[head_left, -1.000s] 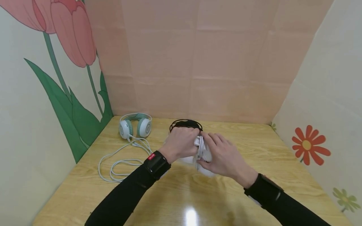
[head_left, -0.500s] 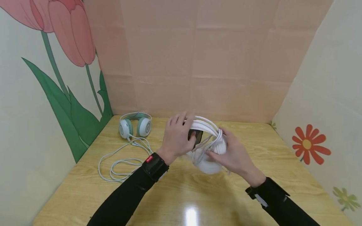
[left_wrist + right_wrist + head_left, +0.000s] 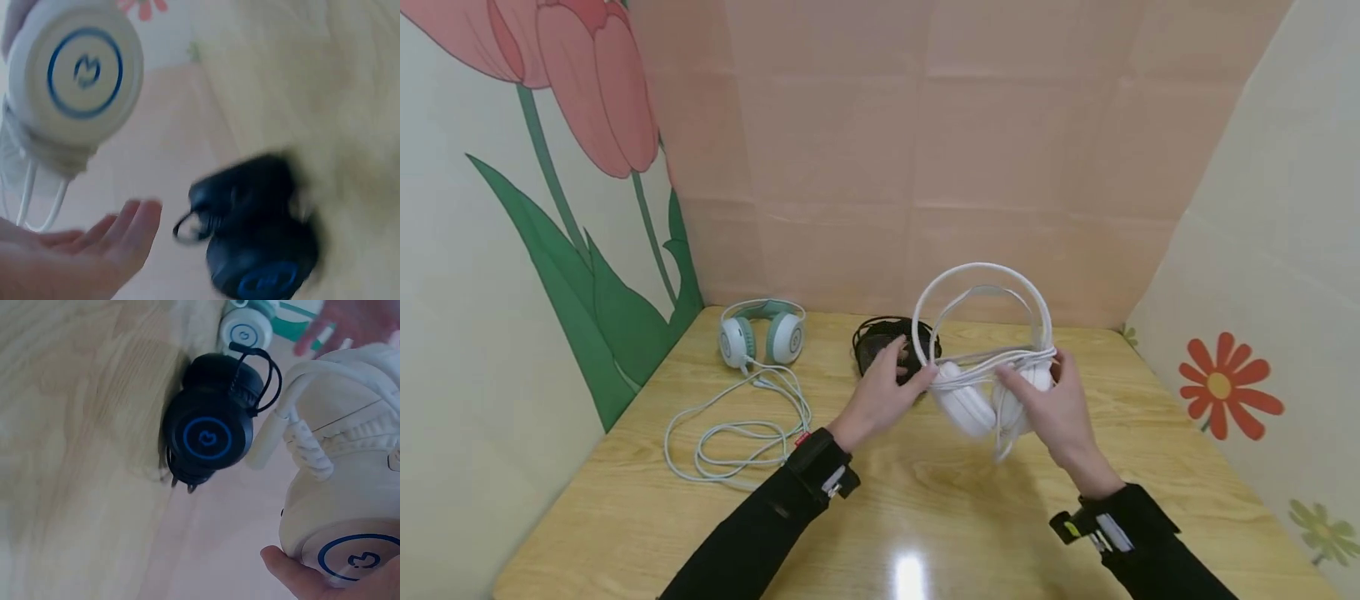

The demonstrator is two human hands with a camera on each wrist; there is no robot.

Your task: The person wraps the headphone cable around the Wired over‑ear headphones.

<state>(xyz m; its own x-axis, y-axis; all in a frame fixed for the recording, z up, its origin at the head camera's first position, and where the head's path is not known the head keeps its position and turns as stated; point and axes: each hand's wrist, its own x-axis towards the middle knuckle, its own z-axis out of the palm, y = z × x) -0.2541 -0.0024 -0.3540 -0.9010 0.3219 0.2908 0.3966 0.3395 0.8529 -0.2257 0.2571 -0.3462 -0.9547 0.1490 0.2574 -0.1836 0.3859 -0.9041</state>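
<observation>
White headphones point(image 3: 966, 408) are held up over the table, headband on top, their white cable wound around the ear cups. My right hand point(image 3: 1066, 421) grips the right ear cup, its fingers behind and thumb in front. In the right wrist view fingers point(image 3: 300, 575) wrap the cup point(image 3: 350, 506) with a blue ring logo. My left hand point(image 3: 880, 396) is beside the left ear cup, thumb tip right at its edge. Its fingers point(image 3: 134, 228) stretch out relaxed below the white cup point(image 3: 84, 69) in the left wrist view.
Black headphones point(image 3: 872, 343) lie at the back middle of the wooden table point(image 3: 880, 525), partly behind the left hand and the white headphones. White and mint-green headphones point(image 3: 786, 337) stand at the back left, their long cable point(image 3: 730, 429) looped toward the front. Walls enclose three sides.
The white headphones have been raised, turned upright to face me and moved right. My left hand has let go of the headband and opened; the black headphones behind now show more.
</observation>
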